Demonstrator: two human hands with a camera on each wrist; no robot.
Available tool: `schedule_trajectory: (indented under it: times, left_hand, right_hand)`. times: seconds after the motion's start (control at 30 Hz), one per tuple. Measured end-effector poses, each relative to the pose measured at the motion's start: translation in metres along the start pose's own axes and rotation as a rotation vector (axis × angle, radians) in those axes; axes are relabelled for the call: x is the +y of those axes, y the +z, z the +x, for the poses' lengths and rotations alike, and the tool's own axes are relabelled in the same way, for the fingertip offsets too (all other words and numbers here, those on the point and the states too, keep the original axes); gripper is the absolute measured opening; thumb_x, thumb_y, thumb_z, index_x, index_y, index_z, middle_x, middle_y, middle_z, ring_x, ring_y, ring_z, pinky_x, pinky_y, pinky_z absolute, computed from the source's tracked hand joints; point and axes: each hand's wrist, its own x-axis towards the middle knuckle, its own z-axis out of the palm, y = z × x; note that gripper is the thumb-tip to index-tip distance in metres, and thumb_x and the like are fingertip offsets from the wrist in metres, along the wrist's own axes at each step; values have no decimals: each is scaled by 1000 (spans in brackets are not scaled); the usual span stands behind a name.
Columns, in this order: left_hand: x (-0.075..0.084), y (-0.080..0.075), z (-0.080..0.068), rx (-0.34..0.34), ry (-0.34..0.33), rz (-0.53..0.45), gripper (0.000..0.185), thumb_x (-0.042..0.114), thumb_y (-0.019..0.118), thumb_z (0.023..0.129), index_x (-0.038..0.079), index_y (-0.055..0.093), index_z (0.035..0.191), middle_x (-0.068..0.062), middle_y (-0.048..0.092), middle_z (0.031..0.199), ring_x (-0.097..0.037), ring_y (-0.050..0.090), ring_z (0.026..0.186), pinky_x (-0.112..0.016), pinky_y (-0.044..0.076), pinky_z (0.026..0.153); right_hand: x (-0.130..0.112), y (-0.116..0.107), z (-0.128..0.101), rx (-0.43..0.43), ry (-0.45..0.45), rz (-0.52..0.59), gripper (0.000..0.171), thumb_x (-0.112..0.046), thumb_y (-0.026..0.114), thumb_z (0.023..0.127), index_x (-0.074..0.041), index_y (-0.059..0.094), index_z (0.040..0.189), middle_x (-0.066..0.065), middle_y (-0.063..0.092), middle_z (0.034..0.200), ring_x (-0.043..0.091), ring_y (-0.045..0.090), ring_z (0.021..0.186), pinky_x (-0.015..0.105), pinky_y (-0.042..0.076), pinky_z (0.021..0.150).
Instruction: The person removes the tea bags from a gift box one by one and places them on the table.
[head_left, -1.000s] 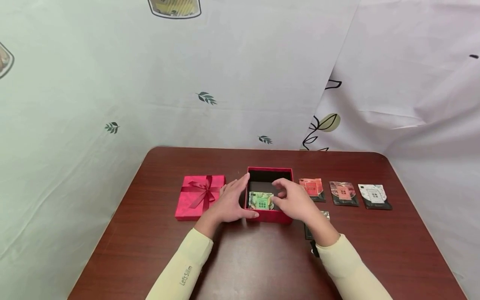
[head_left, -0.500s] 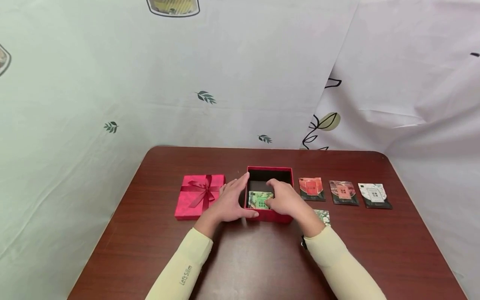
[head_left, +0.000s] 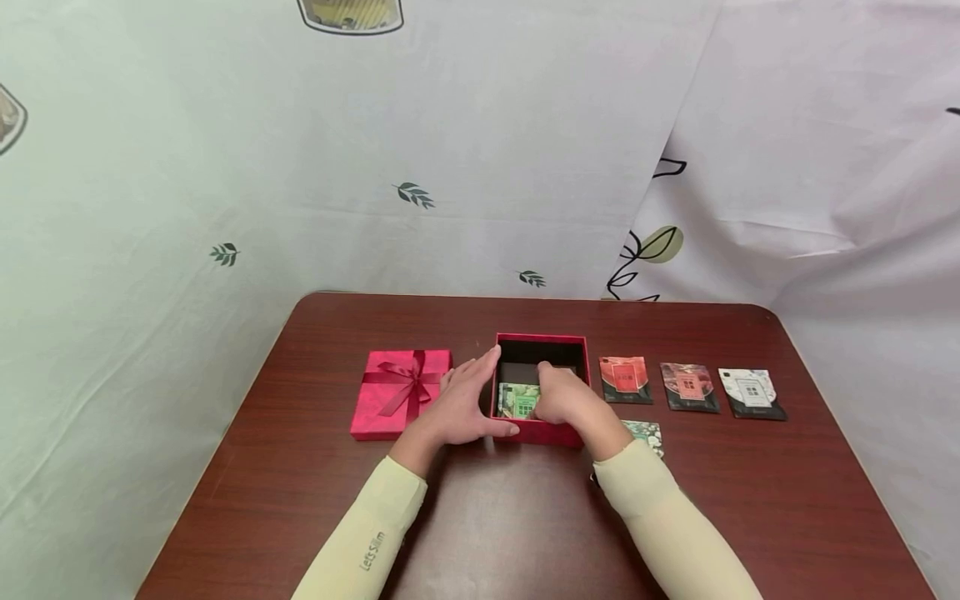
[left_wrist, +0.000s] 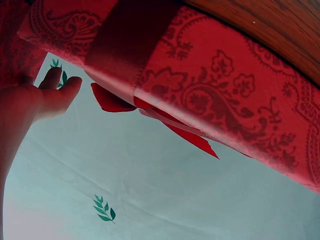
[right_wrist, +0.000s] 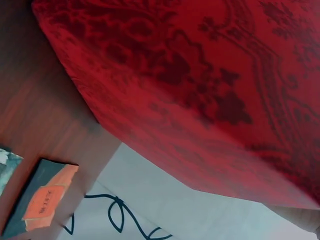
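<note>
A red patterned gift box (head_left: pixel 536 432) with a dark inside stands on the table without its lid. My left hand (head_left: pixel 462 408) rests along the box's left side, fingers straight up towards the back corner and thumb at the front rim. My right hand (head_left: pixel 562 396) reaches down into the box, its fingertips hidden. A green-labelled packet (head_left: pixel 513 400) lies inside at the front left, partly covered by that hand. A thin pale edge shows in the box just past the knuckles. In the left wrist view, fingers of the left hand (left_wrist: pixel 50 97) show beside the red lid (left_wrist: pixel 215 95).
The lid with its ribbon bow (head_left: pixel 405 387) lies left of the box. To the right lie an orange-red packet (head_left: pixel 626 379), a brown-red packet (head_left: pixel 689 387) and a white packet (head_left: pixel 750 393). A flowered packet (head_left: pixel 647 436) is partly under the right forearm.
My right hand has moved left and deeper into the box, covering more of the green-labelled packet. Its forearm has swung left, baring more of the flowered packet. The left hand keeps its place.
</note>
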Motion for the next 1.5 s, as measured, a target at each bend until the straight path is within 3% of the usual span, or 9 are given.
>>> schedule_trajectory:
  times: [0.43,0.57,0.83,1.23,1.5]
  left_hand:
    - [-1,0,0,0,1,-15,120,56,83,71,21,13,162,1,24,163,-28,26,142,-57,17,111]
    - [0,0,0,-1,-1,-22,120,55,84,71,21,13,162,1,24,163,-27,26,142,-56,17,111]
    - [0,1,1,9,-5,-15,120,55,84,71,20,15,162,2,25,163,-28,27,142,-58,17,110]
    - [0,1,0,-6,-10,-32,120,54,83,72,20,13,162,0,24,163,-30,26,143,-59,13,111]
    - [-1,1,-1,-2,-5,-32,120,56,83,72,23,11,162,1,24,163,-31,25,143,-62,12,111]
  right_hand:
    - [2,5,5,-6,23,23,81,-22,88,75,2,48,141,19,61,122,31,59,105,52,51,91]
    - [2,6,6,27,16,37,76,-21,88,75,0,51,137,17,63,118,30,60,101,51,52,89]
    - [2,6,3,105,-23,95,71,-15,90,72,-4,54,132,15,63,112,32,57,101,50,52,84]
    - [-1,8,2,75,-139,165,63,5,80,73,-13,54,128,8,62,102,24,57,82,37,53,68]
    - [-2,7,0,129,-203,189,45,6,78,77,-15,68,116,7,63,110,25,56,91,39,54,75]
